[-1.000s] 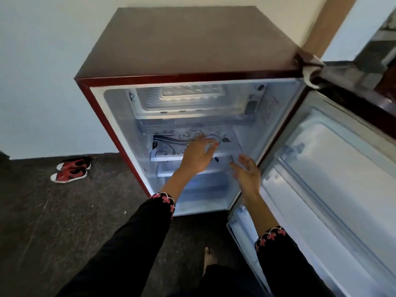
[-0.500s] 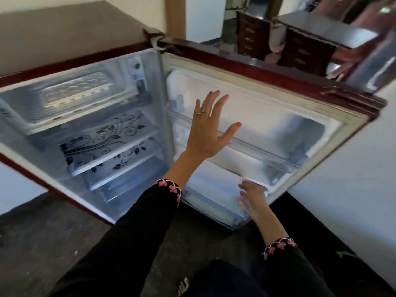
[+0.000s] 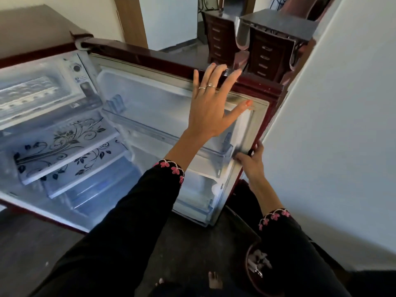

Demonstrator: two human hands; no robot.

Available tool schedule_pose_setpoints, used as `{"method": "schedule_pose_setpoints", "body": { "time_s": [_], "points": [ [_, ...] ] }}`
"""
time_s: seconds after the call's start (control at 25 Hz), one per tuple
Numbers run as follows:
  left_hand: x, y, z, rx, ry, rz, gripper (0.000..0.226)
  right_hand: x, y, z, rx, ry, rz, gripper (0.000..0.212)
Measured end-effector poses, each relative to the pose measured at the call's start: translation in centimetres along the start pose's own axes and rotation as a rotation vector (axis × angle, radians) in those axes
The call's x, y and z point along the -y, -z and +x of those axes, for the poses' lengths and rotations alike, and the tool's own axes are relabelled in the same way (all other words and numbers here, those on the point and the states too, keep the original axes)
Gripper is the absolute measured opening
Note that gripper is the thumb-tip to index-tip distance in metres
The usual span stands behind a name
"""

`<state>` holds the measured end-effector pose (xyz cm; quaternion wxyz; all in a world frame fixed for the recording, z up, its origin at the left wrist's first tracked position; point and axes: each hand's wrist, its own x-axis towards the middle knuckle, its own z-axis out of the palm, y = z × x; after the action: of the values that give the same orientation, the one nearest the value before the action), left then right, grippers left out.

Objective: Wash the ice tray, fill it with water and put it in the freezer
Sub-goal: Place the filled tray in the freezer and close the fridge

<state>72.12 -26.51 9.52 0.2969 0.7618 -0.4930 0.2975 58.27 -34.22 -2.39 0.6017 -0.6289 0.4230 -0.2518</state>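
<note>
Door [image 3: 150, 99] edge now gripped by right hand [image 3: 249, 161] — left hand [image 3: 211, 108] reached top

The white plastic ice tray [image 3: 30, 91] is blurred behind the translucent flap of the pale freezer compartment [image 3: 68, 97], which is cut off by the left edge. The fingertips of the right hand [image 3: 249, 161] are hidden behind the outer edge of the dark red refrigerator door [image 3: 139, 54]. The small printed label [image 3: 82, 79] is too small to be read.
</note>
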Motion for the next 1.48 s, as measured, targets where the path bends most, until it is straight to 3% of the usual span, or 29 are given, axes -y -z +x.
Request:
{"method": "schedule_pose_setpoints", "body": {
  "time_s": [0.32, 0.44, 0.64, 0.88, 1.04, 1.16, 1.32, 1.48],
  "points": [
    [-1.9, 1.8, -1.9, -0.053, 0.194, -0.096, 0.048, -3.4, 0.4, -3.9, -0.02, 0.244, -0.163, 0.08],
    [-1.8, 4.3, -3.9, -0.088, 0.235, -0.172, 0.045, -4.7, -0.4, -7.2, -0.063, 0.305, -0.191, 0.081],
    [-0.2, 10.6, -8.6, -0.135, 0.281, -0.316, 0.04, -6.3, -2.8, -14.0, 0.017, 0.428, -0.292, 0.081],
    [4.1, 22.2, -14.7, -0.014, 0.452, -0.445, 0.038, -7.1, -8.7, -22.6, 0.178, 0.665, -0.397, 0.068],
    [7.8, 30.4, -17.3, 0.144, 0.59, -0.481, 0.044, -4.7, -13.7, -25.1, 0.194, 0.967, -0.39, 0.044],
    [10.7, 34.9, -18.6, 0.238, 0.678, -0.252, 0.052, -2.1, -18.3, -26.8, 0.164, 1.195, -0.377, 0.03],
    [15.0, 36.6, -20.1, 0.302, 0.707, 0.345, 0.072, 1.2, -25.8, -27.8, 0.381, 1.301, -0.371, 0.049],
    [22.4, 37.6, -22.6, 0.048, 0.62, 0.644, 0.056, 2.5, -34.1, -28.4, 0.698, 1.295, -0.394, 0.061]
  ]
}}
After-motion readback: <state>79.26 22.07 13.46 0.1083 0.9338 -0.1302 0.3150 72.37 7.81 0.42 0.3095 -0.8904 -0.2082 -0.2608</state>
